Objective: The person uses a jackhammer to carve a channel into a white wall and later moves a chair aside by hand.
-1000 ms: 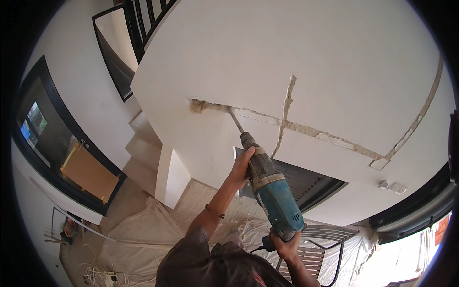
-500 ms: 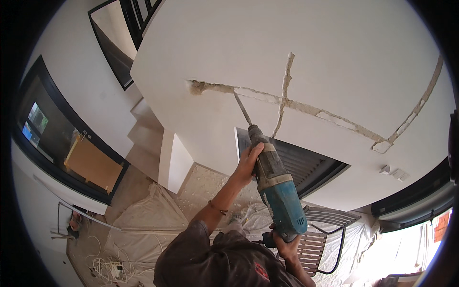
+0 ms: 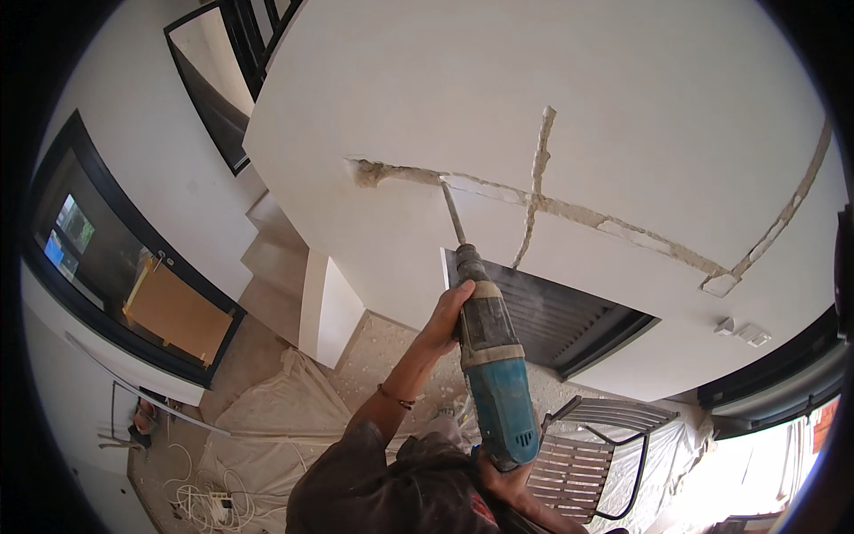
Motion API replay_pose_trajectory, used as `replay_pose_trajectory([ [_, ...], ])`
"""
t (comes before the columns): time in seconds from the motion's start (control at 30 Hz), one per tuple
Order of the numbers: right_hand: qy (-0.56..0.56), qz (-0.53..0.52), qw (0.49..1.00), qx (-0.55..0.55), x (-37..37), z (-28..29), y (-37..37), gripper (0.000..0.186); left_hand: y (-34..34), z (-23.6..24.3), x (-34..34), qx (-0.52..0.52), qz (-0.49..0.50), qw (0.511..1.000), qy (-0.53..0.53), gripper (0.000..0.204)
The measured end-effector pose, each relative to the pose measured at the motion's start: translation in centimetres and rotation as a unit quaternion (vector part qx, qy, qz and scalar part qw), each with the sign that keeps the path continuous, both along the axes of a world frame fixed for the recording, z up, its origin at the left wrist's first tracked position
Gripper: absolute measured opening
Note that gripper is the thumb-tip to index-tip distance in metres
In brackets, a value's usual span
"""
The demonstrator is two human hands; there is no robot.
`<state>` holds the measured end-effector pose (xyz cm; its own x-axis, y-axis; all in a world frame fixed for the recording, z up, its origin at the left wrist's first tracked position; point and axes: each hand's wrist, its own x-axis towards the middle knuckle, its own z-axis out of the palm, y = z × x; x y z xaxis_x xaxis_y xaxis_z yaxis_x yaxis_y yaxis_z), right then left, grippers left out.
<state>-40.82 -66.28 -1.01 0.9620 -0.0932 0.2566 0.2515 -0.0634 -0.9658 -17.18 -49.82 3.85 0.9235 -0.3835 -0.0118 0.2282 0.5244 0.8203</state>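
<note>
My left hand (image 3: pixel 443 319) is closed around the front housing of a teal and black rotary hammer (image 3: pixel 498 396). My right hand (image 3: pixel 503 481), partly hidden behind the tool's rear end, grips it at the back. The long chisel bit (image 3: pixel 454 214) meets a rough horizontal groove (image 3: pixel 405 173) cut into the white wall (image 3: pixel 676 98), where a thin outlined strip begins. A short vertical groove (image 3: pixel 542 142) crosses that line to the right, and another channel (image 3: pixel 792 205) climbs the far right.
Below are a dark recessed opening (image 3: pixel 569 316), a slatted metal-framed chair (image 3: pixel 574 467) and plastic sheeting (image 3: pixel 267 405) with debris. Coiled white cables (image 3: pixel 205 498) lie at lower left. Steps (image 3: pixel 276 276) and a dark-framed door (image 3: pixel 107 231) stand left; switches (image 3: pixel 752 335) are on the right.
The chisel tip sits slightly farther right along the groove than a second ago. The tool's rear has swung leftward with my right hand, and the whole view has shifted.
</note>
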Motion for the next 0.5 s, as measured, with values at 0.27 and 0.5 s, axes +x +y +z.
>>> replay_pose_trajectory([
  [0.27, 0.106, 0.058, 0.972, 0.204, 4.8, -0.5, -6.6, 0.034, -4.7, 0.3, 2.8, 0.132, 0.114, 0.984, -0.026, 0.05],
  [0.5, 0.074, 0.021, 0.975, 0.208, 1.8, 3.1, -8.8, 0.035, -7.5, 0.1, -0.1, 0.123, 0.113, 0.986, -0.026, 0.05],
])
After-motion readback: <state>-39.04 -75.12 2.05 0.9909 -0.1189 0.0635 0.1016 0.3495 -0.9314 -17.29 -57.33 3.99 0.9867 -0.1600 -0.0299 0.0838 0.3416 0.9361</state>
